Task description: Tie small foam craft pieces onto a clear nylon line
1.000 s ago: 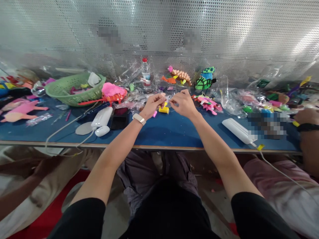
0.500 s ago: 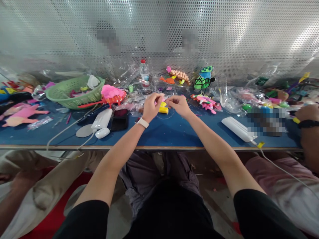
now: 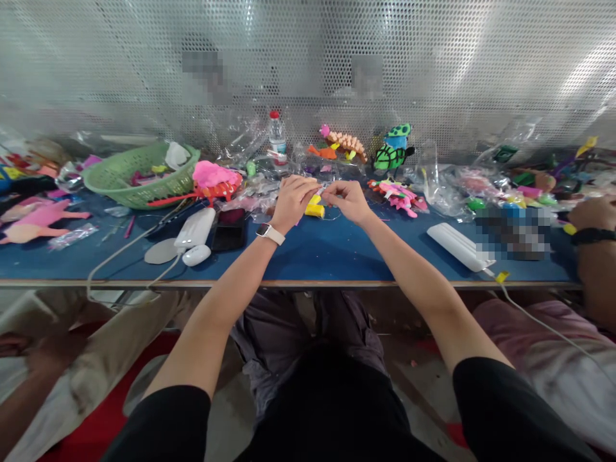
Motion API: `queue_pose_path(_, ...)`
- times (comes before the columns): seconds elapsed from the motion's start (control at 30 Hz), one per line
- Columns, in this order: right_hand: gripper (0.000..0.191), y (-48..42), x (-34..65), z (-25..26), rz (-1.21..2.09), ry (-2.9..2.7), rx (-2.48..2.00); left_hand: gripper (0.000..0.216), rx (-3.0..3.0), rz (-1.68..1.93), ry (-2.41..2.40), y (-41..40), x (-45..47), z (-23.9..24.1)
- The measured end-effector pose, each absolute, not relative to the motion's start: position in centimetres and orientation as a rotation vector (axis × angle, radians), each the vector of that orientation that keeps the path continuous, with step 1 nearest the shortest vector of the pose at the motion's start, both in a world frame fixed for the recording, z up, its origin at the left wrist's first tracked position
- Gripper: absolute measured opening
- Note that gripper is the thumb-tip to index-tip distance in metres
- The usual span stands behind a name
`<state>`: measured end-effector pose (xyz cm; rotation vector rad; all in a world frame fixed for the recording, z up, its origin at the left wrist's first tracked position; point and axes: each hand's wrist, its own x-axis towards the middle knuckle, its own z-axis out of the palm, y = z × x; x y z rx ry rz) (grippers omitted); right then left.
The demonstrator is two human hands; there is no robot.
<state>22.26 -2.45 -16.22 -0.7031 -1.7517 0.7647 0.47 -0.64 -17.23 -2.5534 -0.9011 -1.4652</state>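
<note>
At mid-table my left hand point(image 3: 294, 200), with a watch at the wrist, turns its back upward, its closed fingers pointing toward the other hand. Opposite it, my right hand point(image 3: 350, 200) is closed in a pinch, thumb against fingertips. A tiny pale bit shows between the two sets of fingertips, too small to name. Just below them on the table lies a yellow soft-looking piece point(image 3: 315, 209). Beyond my right hand is a pink and multicoloured clay-like figure point(image 3: 399, 196). Clear plastic wrapping point(image 3: 257, 196) lies left of my left hand.
A green basket point(image 3: 139, 183), a pink-and-orange figure point(image 3: 217, 181), a white power bank point(image 3: 195, 230) and a dark phone point(image 3: 230, 230) are on the left. At the back are a bottle point(image 3: 278, 140) and a green figure point(image 3: 392, 154). A co-worker's hand point(image 3: 594, 213) is far right.
My left hand has rolled over so its back and the watch face show, with its fingers extended further right. My right hand stays in a pinch, almost in place.
</note>
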Motion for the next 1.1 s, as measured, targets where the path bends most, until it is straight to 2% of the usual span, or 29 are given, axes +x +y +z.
queue_pose_path(0.2, 0.041, -2.5, 23.5, -15.7, 0.453, -1.915, -0.703, 0.021, -2.778, -1.609, -0.913, -0.7, 0.8, -16.7)
queue_pose_path(0.37, 0.036, -2.4, 24.0, -15.5, 0.443, -1.981, -0.709, 0.026, -3.043, -1.871, -0.833, -0.8, 1.0, -16.5)
queue_pose_path(0.53, 0.040, -2.9, 23.7, -15.1, 0.458, -1.969, -0.707, 0.035, -3.291, -2.032, -0.864, -0.8, 1.0, -16.7)
queue_pose_path(0.73, 0.055, -2.5, 22.9, -15.6, 0.603, -1.810, -0.693, 0.039, -2.828, -1.681, -0.707, -1.2, 1.0, -16.8)
queue_pose_path(0.87, 0.056, -2.4, 22.6, -15.7, 0.658, -1.797, -0.661, 0.049, -2.522, -1.516, -0.706, -1.0, 1.0, -17.3)
queue_pose_path(1.1, 0.050, -3.1, 23.1, -15.0, 0.481, -1.898, -0.643, 0.049, -2.473, -1.590, -0.633, -1.1, 0.8, -17.0)
